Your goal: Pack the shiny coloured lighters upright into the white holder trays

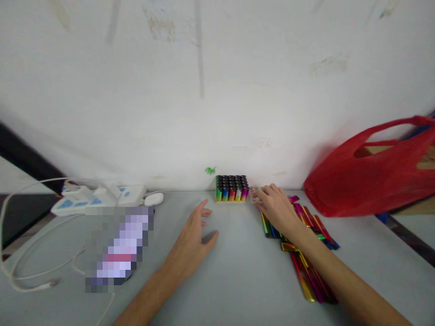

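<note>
Centre frame: my left hand [199, 231], open over the counter [238, 280]; my right hand [277, 210] touching a clear object [254, 194] beside the lighter block [231, 189]; I cannot tell its grasp.

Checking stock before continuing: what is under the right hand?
Shiny coloured strips lie on the table under the right hand and forearm. The arm hides their middles, so no count is possible.

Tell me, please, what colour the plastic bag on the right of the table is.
The plastic bag is red; the head view shows it best.
</note>
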Tool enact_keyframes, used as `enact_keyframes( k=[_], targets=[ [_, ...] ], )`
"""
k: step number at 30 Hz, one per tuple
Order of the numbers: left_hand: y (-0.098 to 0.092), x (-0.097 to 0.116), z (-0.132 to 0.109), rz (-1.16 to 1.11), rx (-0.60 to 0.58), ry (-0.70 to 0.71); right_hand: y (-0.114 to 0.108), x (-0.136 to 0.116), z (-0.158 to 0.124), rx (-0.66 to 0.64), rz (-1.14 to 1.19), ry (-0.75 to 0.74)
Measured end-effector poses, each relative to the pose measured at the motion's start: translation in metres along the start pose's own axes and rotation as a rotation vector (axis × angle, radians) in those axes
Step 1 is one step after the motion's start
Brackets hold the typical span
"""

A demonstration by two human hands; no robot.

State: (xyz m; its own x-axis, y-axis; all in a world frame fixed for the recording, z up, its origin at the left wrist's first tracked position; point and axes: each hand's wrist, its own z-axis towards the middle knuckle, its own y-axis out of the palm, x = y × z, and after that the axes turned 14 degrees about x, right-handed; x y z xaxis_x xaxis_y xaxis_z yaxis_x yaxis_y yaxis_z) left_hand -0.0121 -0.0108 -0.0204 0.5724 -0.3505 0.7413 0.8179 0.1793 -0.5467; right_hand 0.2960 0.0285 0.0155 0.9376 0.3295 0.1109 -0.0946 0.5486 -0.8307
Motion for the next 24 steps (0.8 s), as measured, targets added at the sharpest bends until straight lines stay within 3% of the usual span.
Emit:
enact_keyframes(
  k=[7,12,17,21,24],
  targets=[
    [0.001,0.0,-0.001,0.001,-0.003,-0.015,0.006,0.001,0.008,0.027,0.027,-0.066],
    [0.001,0.002,-0.002,-0.013,-0.02,-0.021,-0.007,0.017,0.005,0.102,0.102,-0.067],
    [0.001,0.004,-0.003,-0.02,-0.003,-0.022,-0.047,0.023,-0.008,0.432,0.32,-0.035],
    [0.001,0.01,-0.003,-0.037,0.029,-0.027,-0.086,-0.009,-0.024,0.477,0.282,-0.11],
    [-0.003,0.019,-0.002,-0.126,0.035,-0.088,-0.101,-0.052,-0.034,0.364,0.285,-0.231]
  ],
)
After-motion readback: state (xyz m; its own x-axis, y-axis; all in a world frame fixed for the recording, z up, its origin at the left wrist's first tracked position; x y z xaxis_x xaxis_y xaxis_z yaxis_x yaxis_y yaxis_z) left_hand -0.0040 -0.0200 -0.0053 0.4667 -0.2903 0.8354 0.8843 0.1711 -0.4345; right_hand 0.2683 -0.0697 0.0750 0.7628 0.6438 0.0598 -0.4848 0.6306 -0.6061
